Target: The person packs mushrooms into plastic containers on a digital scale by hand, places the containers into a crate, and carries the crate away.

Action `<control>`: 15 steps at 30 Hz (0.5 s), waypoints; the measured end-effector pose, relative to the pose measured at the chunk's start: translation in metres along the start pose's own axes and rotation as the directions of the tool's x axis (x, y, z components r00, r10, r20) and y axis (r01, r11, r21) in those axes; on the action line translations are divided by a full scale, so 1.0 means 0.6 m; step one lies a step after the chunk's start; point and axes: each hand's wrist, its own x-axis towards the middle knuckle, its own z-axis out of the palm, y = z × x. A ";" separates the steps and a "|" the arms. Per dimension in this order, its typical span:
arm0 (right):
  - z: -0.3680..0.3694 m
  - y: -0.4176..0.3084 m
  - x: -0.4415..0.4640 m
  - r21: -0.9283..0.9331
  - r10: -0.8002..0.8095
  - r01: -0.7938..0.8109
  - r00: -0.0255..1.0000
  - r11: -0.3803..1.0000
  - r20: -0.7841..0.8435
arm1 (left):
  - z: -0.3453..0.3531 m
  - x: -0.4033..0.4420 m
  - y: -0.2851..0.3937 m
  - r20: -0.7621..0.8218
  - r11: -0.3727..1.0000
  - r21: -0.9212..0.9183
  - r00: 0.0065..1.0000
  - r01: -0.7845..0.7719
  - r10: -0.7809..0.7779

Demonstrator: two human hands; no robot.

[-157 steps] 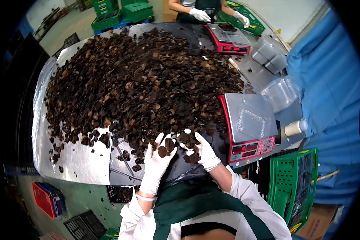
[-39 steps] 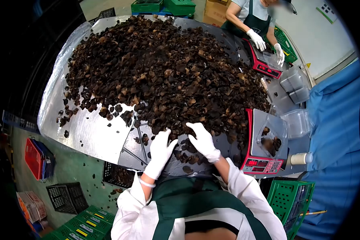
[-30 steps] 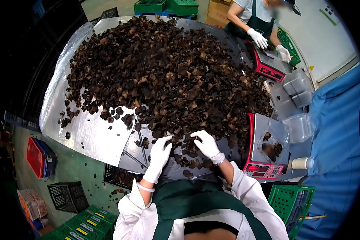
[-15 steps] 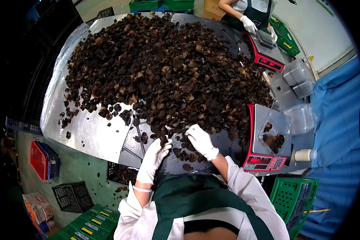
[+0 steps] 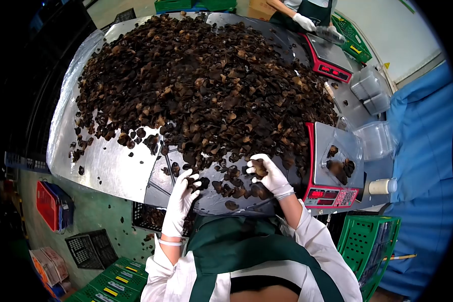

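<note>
Dark brown, ear-shaped fungus pieces lie in a broad heap on the metal table. At the heap's near edge my left hand, in a white glove, has its fingers curled round dark pieces. My right hand, gloved too, holds a brown piece between thumb and fingers. Loose pieces are scattered between the two hands. To the right, a red scale with a lit display bears a clear plastic tray with a few pieces in it.
Clear trays and a white roll stand right of the scale. A co-worker's gloved hands are by a second red scale. Green crates stand at the lower right, a black crate at the lower left.
My hands have moved apart, and my right hand now shows a brown piece in its fingers. The tray on the near scale, bare earlier, holds pieces. The co-worker has lifted a clear tray.
</note>
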 end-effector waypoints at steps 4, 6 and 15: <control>0.035 0.030 0.031 -0.923 -0.325 0.373 0.888 0.093 0.326 | -0.026 0.000 -0.006 -0.036 0.988 0.149 0.999 0.044 -0.039; 0.070 0.056 0.026 -0.954 -0.227 0.248 0.932 -0.171 0.283 | -0.024 0.000 -0.008 -0.071 0.974 0.213 0.996 0.074 -0.060; 0.028 -0.021 -0.012 -0.874 -0.194 0.206 0.972 0.440 0.132 | 0.027 -0.023 -0.032 0.226 0.233 0.925 0.927 -0.301 0.300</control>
